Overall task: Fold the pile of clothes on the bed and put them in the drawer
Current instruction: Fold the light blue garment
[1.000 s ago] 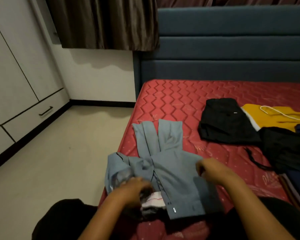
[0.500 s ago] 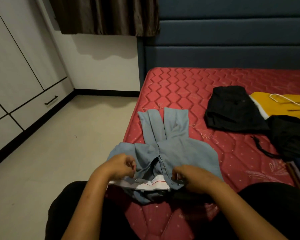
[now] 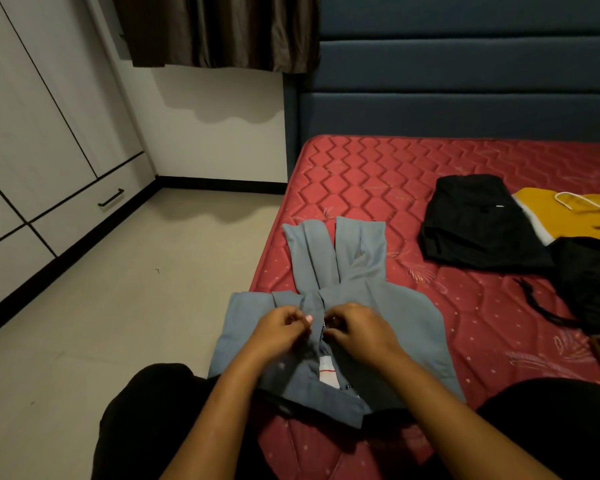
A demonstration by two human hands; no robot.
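Grey-blue trousers [image 3: 354,271] lie on the red mattress [image 3: 378,181] at its near left corner, legs pointing toward the headboard, waistband toward me. My left hand [image 3: 281,327] and my right hand [image 3: 357,330] meet at the fly, each pinching one edge of the cloth. A white inner label shows below my fingers. A folded black garment [image 3: 475,223], a yellow one [image 3: 565,216] and another black piece [image 3: 589,282] lie on the right of the bed. The drawer [image 3: 94,209] with a black handle is low in the white wardrobe at left.
A white hanger [image 3: 582,202] lies on the yellow garment. The blue padded headboard [image 3: 465,109] closes the far side. Beige floor [image 3: 136,289] runs between bed and wardrobe. A brown curtain [image 3: 219,29] hangs above. My black-clad knees fill the bottom edge.
My hands moved from the opened waistband up to the fly and came together, pulling the two front flaps closed. The view tilted down a little.
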